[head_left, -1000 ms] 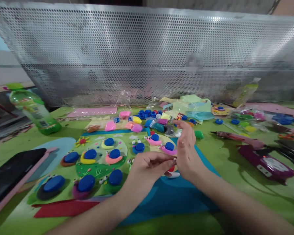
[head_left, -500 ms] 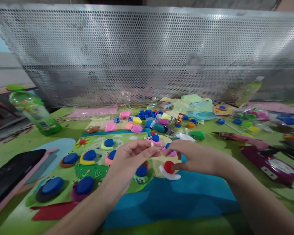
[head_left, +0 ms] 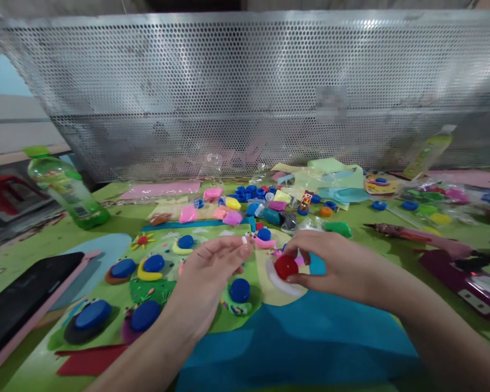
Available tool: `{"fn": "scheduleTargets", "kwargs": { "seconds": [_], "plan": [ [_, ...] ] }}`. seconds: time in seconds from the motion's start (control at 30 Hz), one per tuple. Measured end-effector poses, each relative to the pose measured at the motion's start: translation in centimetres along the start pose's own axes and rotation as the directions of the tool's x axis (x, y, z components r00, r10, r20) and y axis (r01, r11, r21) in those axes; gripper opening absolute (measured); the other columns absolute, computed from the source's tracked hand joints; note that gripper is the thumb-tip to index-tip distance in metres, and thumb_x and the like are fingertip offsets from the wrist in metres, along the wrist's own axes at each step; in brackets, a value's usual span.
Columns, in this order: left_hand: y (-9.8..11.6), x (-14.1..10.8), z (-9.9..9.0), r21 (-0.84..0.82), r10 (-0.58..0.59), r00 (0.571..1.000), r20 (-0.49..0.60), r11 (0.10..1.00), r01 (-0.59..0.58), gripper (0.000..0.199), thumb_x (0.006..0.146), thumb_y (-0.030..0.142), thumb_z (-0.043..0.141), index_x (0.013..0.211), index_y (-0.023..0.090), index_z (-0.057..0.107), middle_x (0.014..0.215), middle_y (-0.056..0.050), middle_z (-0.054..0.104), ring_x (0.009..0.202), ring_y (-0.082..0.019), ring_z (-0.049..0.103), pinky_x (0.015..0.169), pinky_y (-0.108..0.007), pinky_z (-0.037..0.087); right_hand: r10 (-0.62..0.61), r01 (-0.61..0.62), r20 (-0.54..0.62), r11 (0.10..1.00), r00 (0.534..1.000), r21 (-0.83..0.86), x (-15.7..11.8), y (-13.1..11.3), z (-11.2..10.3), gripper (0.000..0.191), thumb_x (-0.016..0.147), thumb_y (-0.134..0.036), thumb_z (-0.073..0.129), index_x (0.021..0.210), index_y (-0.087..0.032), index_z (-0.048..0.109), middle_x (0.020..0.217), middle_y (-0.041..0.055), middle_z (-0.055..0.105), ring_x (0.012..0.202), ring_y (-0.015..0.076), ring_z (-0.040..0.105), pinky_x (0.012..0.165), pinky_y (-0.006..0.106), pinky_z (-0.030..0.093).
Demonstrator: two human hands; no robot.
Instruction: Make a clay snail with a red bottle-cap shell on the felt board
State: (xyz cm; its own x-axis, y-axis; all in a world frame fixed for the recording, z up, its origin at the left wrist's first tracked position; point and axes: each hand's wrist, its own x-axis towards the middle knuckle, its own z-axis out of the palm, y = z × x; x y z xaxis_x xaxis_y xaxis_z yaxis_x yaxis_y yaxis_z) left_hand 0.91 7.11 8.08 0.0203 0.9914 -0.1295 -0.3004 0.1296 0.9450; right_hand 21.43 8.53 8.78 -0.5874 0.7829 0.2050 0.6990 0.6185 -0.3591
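at left, a black phone [head_left: 28, 299] lies nearer than the green bottle [head_left: 67, 188]. the left hand [head_left: 200, 277] has its fingers narrow, pinching a small white bit [head_left: 245, 239] above the picture [head_left: 245, 316]. right of it, a white strip [head_left: 283, 283] curves along the near side of the red cap [head_left: 286, 268], at the picture's right part. the right hand's [head_left: 347, 267] fingers grip the cap. farther right lies a glue gun [head_left: 427, 240].

head cam: riding on wearer's head | aim: facing forward, tilting down | near: left hand [head_left: 216, 277] and right hand [head_left: 330, 258] showing close, low-centre | mid: looking across green tabletop [head_left: 396, 251] | far: perforated metal panel [head_left: 228, 81] spanning background
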Motion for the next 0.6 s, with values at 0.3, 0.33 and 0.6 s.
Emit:
{"fn": "scheduleTargets", "kwargs": {
  "seconds": [0.3, 0.33, 0.6],
  "plan": [
    [-0.6, -0.3, 0.5, -0.177, -0.098, 0.994, -0.051, 0.980, 0.087, 0.022, 0.046, 0.032, 0.084, 0.060, 0.023, 0.070, 0.079, -0.001, 0.071, 0.074, -0.014, 0.060, 0.064, -0.023, 0.045, -0.208, 0.200, -0.500, 0.977, 0.840, -0.070, -0.7, -2.0, -0.3, 0.027, 0.078, -0.029, 0.059, 0.104, -0.025, 0.055, 0.100, 0.0037, 0.062, 0.083, 0.0170, 0.060, 0.068, 0.030, 0.054],
    [-0.7, -0.4, 0.5, -0.207, -0.095, 0.994, -0.052, 0.975, 0.082, 0.023, 0.044, 0.032, 0.084, 0.060, 0.023, 0.070, 0.079, -0.001, 0.072, 0.075, -0.014, 0.061, 0.063, -0.023, 0.046, -0.219, 0.210, -0.507, 0.975, 0.834, -0.076, -0.7, -2.2, -0.3, 0.027, 0.078, -0.026, 0.059, 0.104, -0.023, 0.055, 0.100, 0.0040, 0.062, 0.082, 0.0157, 0.061, 0.070, 0.028, 0.054],
    [-0.8, -1.0, 0.8, -0.210, -0.073, 0.995, -0.069, 0.976, 0.057, 0.015, 0.047, 0.029, 0.082, 0.056, 0.027, 0.070, 0.067, 0.003, 0.071, 0.054, -0.009, 0.058, 0.052, -0.020, 0.048, -0.350, 0.272, -0.499, 0.936, 0.792, -0.225, -0.6, -2.8, -0.1, 0.021, 0.079, -0.020, 0.058, 0.100, -0.015, 0.059, 0.098, 0.0041, 0.065, 0.093, 0.0110, 0.059, 0.089, 0.018, 0.046]
  ]
}}
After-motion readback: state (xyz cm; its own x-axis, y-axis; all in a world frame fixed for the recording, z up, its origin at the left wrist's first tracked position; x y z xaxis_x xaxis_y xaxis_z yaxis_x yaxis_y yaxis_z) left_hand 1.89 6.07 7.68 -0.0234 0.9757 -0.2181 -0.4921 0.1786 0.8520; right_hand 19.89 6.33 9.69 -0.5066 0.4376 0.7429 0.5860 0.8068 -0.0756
